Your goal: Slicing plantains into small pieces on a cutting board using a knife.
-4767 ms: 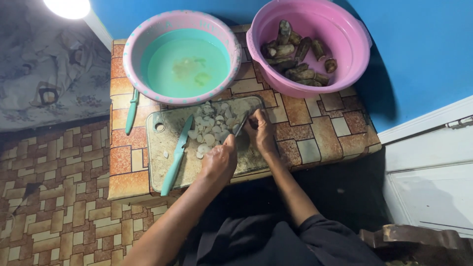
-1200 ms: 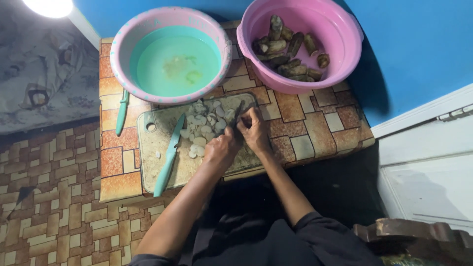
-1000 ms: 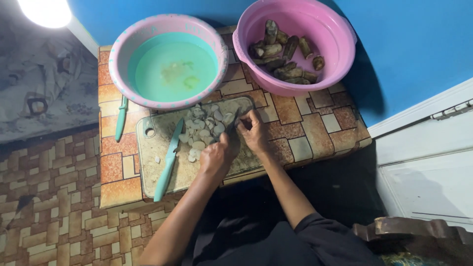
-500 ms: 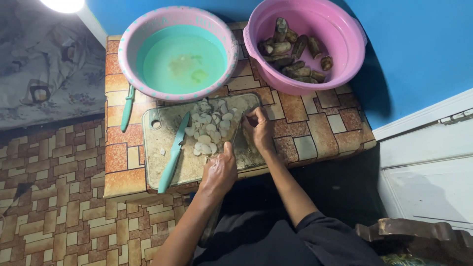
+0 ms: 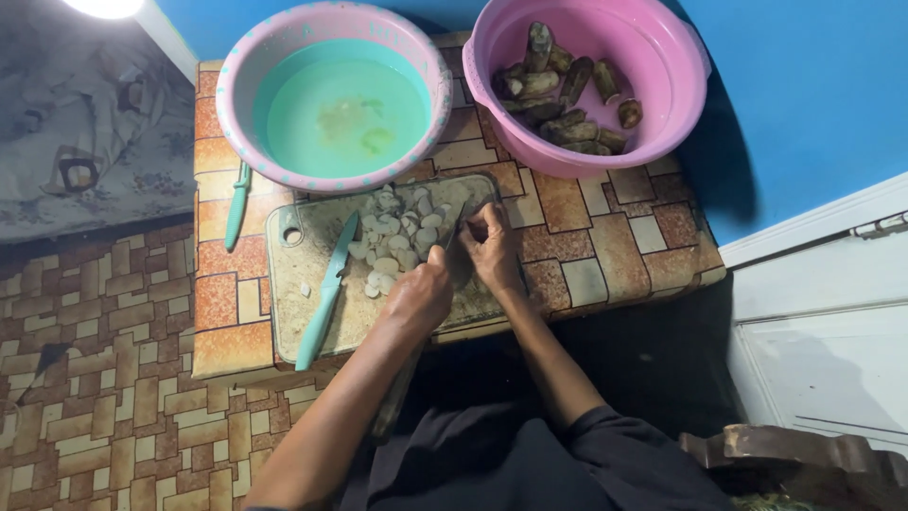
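While pale slices [image 5: 402,232] are heaped on the cutting board [image 5: 312,270], both hands are kept low over its right end.

At the far left a small teal knife [image 5: 236,203] is laid off the board on the tiled counter [image 5: 605,251], and a longer teal knife [image 5: 326,291] is parked flat on the board's left half, seemingly to keep both blades within reach yet away from the work. Behind them a pink basin of cloudy water [image 5: 331,95] is set close, a few pieces floating in it. The slices are small, round and whitish, piled mid-board, with a few strays toward the longer knife. The left hand [image 5: 416,298] is curled loosely, its grip hidden; the right hand [image 5: 492,246] is pinched around something dark, which cannot be told clearly. Furthest right, brown unpeeled roots [image 5: 563,95] are held in a second pink basin [image 5: 662,57].
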